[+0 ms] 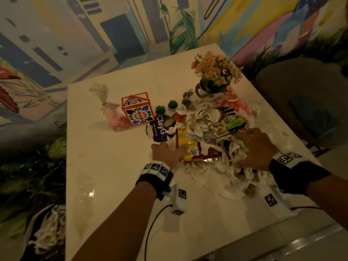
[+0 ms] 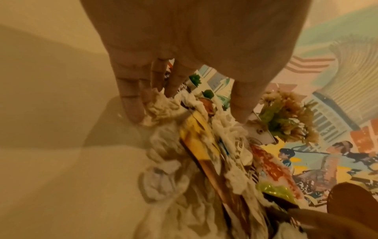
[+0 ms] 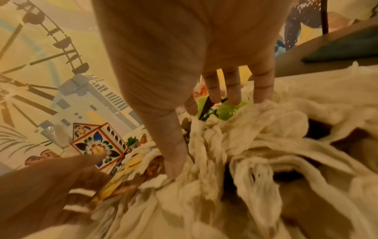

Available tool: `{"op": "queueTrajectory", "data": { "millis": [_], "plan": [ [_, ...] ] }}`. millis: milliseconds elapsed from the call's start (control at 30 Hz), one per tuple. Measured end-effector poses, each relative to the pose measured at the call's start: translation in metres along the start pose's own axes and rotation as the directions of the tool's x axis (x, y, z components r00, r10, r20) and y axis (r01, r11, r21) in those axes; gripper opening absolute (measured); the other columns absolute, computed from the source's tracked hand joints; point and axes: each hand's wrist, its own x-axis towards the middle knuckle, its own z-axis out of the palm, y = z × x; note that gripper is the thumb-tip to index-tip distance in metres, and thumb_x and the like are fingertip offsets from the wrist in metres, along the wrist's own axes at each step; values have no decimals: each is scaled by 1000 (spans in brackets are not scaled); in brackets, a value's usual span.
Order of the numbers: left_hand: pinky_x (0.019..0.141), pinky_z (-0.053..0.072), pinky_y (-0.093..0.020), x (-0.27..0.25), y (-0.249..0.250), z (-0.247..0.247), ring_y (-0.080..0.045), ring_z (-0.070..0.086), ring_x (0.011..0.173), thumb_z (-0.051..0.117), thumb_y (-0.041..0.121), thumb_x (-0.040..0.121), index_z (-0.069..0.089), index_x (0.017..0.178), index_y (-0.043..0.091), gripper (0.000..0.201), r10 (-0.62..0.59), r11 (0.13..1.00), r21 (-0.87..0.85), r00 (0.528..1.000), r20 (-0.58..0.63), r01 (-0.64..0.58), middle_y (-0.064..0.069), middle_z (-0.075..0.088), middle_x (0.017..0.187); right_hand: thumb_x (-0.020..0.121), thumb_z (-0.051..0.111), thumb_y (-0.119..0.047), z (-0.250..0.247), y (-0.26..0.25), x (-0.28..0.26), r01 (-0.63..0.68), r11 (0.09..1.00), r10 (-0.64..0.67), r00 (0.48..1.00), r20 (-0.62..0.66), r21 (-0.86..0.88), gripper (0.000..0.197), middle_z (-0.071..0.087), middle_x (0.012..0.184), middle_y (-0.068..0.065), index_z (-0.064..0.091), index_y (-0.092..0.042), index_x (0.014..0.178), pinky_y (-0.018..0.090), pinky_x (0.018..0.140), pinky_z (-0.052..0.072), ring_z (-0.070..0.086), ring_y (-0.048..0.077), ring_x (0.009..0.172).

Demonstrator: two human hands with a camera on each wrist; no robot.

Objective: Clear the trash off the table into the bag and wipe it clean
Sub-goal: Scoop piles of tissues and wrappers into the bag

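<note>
Both hands spread open: my left hand (image 1: 165, 153) presses the yellow wrapper (image 1: 187, 146), my right hand (image 1: 254, 147) the crumpled tissues (image 1: 235, 172) on the table (image 1: 113, 166).

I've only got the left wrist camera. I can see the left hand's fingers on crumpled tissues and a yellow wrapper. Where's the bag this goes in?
Observer: The bag shows in the head view. It is on the floor off the near left corner of the table, with white tissues already in it.
Operator: What's the right hand doing?
Observer: The right hand lies spread on the tissues at the pile's right side, fingers straight.
Operator: Is anything left of the pile not trash?
Observer: A floral tile-patterned box stands there, with a pink wrapped pouch beside it.
</note>
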Motion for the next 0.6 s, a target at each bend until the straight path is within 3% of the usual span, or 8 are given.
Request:
{"op": "queueTrajectory", "data": {
  "millis": [100,200,334,400,467,534,600],
  "plan": [
    [104,37,-46,-4,22,16,-36,29,136,67,76,57,26,146,9,118,-79,993,87,996,43,75,-12,14,152,51,83,-55,18,2,3,62,997,-60,997,57,-37,120,5,154,6,14,-39,147,45,114,27,14,34,142],
    [102,38,-41,-8,37,29,-34,30,135,77,68,53,22,144,7,122,-93,978,191,996,15,88,-13,16,149,49,82,-56,40,4,7,70,995,-65,996,66,-77,122,-2,156,5,10,-40,147,47,114,28,12,35,143],
    [80,44,-34,-6,38,36,-28,48,112,76,55,65,49,119,10,75,-129,964,232,991,-23,131,-10,36,131,61,83,-39,54,-1,12,75,997,-74,997,33,-35,107,4,153,8,18,-37,145,42,104,41,27,38,136],
    [58,39,-26,-3,31,35,-20,53,79,76,42,70,56,89,10,42,-59,992,111,997,-43,63,-7,53,102,68,79,-28,56,-4,16,99,993,-98,995,-19,60,91,14,148,11,28,-33,142,39,99,45,37,37,128],
    [46,31,-23,-6,27,31,-11,46,58,75,27,74,51,70,14,27,7,1000,-27,999,-36,-8,-1,54,72,72,73,-19,57,-7,19,131,980,-122,991,-62,153,69,23,143,12,43,-25,134,34,92,45,45,35,119],
    [50,37,-23,-10,25,24,-12,51,61,72,18,75,57,73,19,15,56,989,-135,998,-16,-58,0,61,74,75,70,-13,56,-8,20,158,965,-141,985,-96,210,51,28,139,11,52,-17,122,30,84,44,50,31,111],
    [58,47,-25,-13,22,12,-16,59,67,71,10,74,61,75,22,16,66,968,-239,998,-21,-69,2,66,76,74,70,-8,48,-7,20,171,944,-139,982,-131,284,38,34,133,9,57,-12,110,27,76,40,51,26,97]
  ]
}}
